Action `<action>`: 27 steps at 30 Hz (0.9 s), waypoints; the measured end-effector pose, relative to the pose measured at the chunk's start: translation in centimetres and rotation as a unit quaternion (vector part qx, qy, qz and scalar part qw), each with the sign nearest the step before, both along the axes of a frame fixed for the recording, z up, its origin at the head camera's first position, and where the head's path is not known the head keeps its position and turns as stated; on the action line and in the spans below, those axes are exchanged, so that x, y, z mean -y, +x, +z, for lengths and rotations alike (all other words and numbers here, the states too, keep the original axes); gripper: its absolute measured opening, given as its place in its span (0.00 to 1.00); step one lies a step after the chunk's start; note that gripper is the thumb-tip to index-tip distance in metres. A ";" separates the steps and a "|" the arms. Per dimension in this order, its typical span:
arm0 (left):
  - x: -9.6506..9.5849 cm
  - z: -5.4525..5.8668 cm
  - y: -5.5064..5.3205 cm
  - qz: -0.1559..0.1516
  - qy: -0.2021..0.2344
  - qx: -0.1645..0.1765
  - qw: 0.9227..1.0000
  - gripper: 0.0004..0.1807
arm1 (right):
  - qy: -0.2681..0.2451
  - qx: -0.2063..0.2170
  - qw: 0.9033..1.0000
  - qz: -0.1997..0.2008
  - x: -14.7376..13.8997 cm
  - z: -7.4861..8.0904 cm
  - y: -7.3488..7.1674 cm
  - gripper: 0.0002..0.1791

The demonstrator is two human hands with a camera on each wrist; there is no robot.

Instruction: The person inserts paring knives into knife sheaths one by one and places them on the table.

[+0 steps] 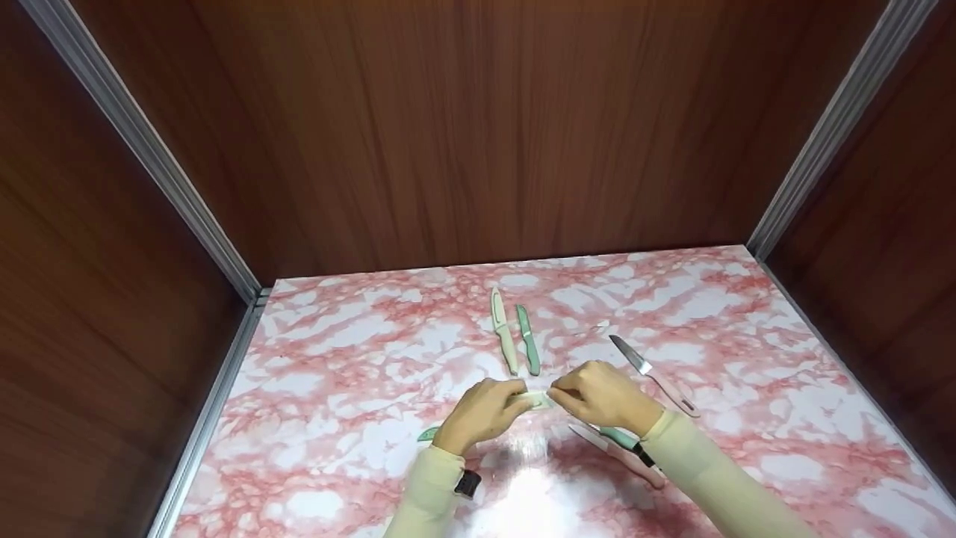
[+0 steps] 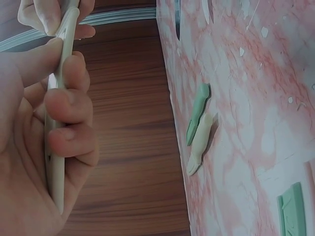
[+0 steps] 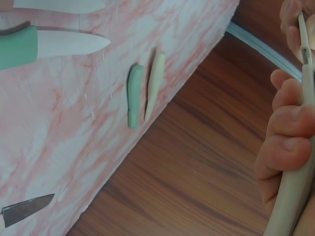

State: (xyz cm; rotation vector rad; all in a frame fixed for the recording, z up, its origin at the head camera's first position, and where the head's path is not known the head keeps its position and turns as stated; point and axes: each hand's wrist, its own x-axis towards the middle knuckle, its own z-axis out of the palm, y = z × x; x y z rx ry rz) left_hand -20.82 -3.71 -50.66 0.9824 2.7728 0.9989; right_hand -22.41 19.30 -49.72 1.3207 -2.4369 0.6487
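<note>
Gripping a thin cream piece [image 2: 56,182], the left hand [image 1: 478,412] hangs beside the right hand [image 1: 605,396], clamped round a cream handle [image 3: 290,196], above the tabletop [image 1: 336,448]; fingers obscure the join, and the right wrist partly hides a green knife [image 1: 617,436].

The left hand [image 1: 484,411] is hiding one end of a green piece [image 1: 428,434], and the right hand [image 1: 597,396] is covering part of a green knife [image 1: 618,437]. Their fingers are hiding much of the cream thing [image 1: 536,400]. Both sleeves [image 1: 717,463] are running off the head view's bottom edge. In the left wrist view, a pink thing [image 2: 310,182] is showing too little to name. In the right one, the left edge is cutting off a dark knife [image 3: 27,209].
</note>
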 end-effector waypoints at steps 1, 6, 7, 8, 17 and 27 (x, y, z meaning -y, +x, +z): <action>0.0 0.0 0.0 0.000 0.001 0.001 1.000 0.15 | 0.000 -0.001 1.000 0.000 0.0 0.0 0.0 0.23; -0.1 0.1 0.0 0.005 -0.001 -0.004 1.000 0.14 | -0.002 0.000 1.000 -0.001 0.1 0.0 -0.1 0.23; -0.2 0.1 -0.1 0.006 -0.002 -0.004 1.000 0.14 | -0.002 -0.001 1.000 0.000 0.1 0.0 -0.1 0.23; -0.2 0.1 -0.1 0.008 -0.003 -0.004 1.000 0.14 | -0.002 0.000 1.000 0.001 0.1 0.0 -0.1 0.22; -0.4 0.1 -0.1 0.014 -0.008 0.007 1.000 0.13 | -0.004 0.000 1.000 0.003 0.2 -0.1 -0.3 0.20; -0.4 0.0 0.0 0.012 -0.019 0.005 1.000 0.13 | 0.012 0.004 1.000 -0.004 0.1 -0.5 -0.1 0.16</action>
